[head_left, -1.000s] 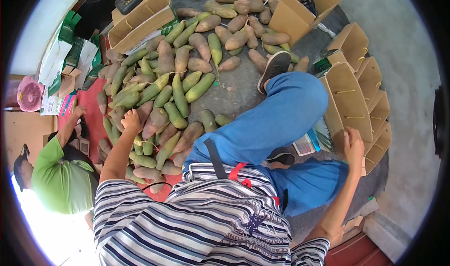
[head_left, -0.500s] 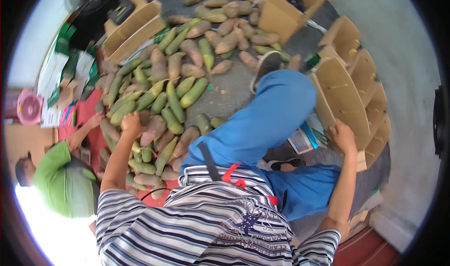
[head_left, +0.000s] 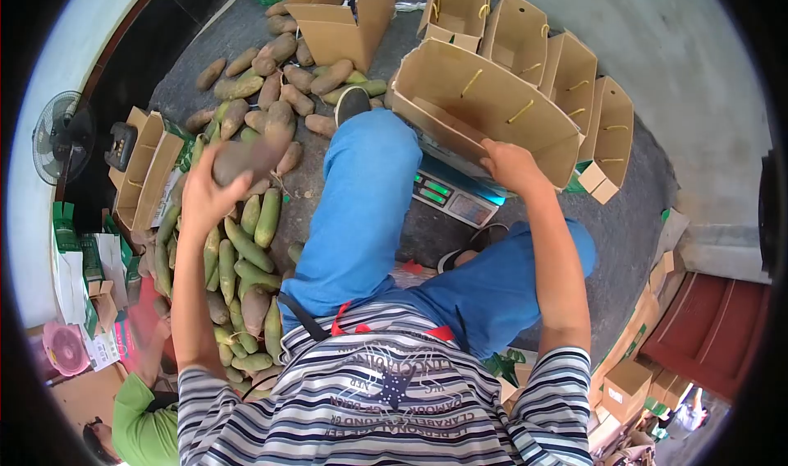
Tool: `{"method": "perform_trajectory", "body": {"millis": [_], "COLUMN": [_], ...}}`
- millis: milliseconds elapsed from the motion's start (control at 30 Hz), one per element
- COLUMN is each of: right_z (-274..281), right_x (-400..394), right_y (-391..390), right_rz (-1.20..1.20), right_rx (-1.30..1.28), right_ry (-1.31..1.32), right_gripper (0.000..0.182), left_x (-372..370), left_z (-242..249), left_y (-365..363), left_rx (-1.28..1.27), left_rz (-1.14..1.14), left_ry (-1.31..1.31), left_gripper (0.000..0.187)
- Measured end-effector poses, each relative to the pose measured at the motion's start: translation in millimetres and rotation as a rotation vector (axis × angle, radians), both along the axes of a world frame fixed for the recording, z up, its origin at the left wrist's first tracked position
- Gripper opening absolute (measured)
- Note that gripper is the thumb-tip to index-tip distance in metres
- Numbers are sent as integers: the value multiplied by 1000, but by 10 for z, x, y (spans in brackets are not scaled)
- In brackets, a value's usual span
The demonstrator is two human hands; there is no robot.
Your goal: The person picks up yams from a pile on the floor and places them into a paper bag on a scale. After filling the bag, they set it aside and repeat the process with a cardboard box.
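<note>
My left hand is closed around a brown, elongated radish-like vegetable, smeared by motion, above the pile. My right hand has its fingers over the near rim of an open cardboard box with yellow cord handles; the thumb side rests against the outer wall. That box stands over a digital scale whose green digits show beside my knee. Beneath and around my left hand lie many green vegetables and brown ones, heaped on the dark floor.
Several open boxes stand in a row beyond the right-hand box. Another carton is at the back, and one with a dark device at the left. A fan stands far left. A person in green is at lower left.
My left hand has lifted off the pile with a brown vegetable. My view has turned right, and the box by my right hand now sits upright over the scale.
</note>
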State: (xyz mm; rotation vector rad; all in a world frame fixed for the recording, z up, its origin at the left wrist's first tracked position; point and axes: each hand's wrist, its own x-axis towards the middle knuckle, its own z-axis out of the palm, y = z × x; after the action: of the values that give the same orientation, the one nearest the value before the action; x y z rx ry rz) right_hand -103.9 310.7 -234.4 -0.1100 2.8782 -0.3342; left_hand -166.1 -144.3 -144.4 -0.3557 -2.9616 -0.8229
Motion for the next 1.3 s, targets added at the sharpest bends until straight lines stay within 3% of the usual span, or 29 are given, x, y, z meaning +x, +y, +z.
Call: {"method": "perform_trajectory", "body": {"millis": [67,200,267,367,467,567,633,767,833,933,1000,1033,1100,1167,1233,1300], "right_z": [-18,15,20,48,103,72,111,45,38,86,90,93,104,79,55,97], "right_x": [-18,-36,-46,-67,-110,-121,-129,-119,-88,-90,-95,-98,-96,-86,-80,-61], "right_y": [3,-36,-36,-56,-94,-51,-61,-32,-38,-78,-99,-105,-109,-100,-83,-144], "right_rz": [8,12,15,8,2,22,42,53,70,59,52,53,58,72,82,78], "right_rx": [16,31,45,77,93,95,105,134,125,59,104,128,143,131,93,119], "right_ry": [-1,-15,-25,-72,-109,-83,-89,-108,-115,-109,-118,-123,-123,-107,-68,-83], "right_gripper": [21,20,20,21,21,20,19,18,18,21,22,23,23,23,22,22], "left_x": [-252,-601,-702,-846,-905,-981,-1056,-953,-785,-532,-151,20,563,1039,1487,1850], "left_z": [159,354,299,2,-319,-566,-649,-575,-520,-1077,-1460,-1897,-2101,-2164,-2348,-2769], "left_y": [482,1536,2084,2780,3138,3180,3104,2396,1810,764,-12,-515,-1127,-1545,-1954,-2428], "left_rx": [173,400,417,191,79,105,226,291,355,230,-119,-165,-609,-701,-761,-441], "left_rz": [-103,-371,-475,-555,-658,-840,-820,-758,-645,-313,-62,-66,194,378,463,643], "left_ry": [151,128,6,-2,-128,-296,-231,202,131,67,-89,11,-258,-531,-745,-846], "left_gripper": [59,61,62,67,69,63,56,40,37,36,40,42,56,61,67,73]}}
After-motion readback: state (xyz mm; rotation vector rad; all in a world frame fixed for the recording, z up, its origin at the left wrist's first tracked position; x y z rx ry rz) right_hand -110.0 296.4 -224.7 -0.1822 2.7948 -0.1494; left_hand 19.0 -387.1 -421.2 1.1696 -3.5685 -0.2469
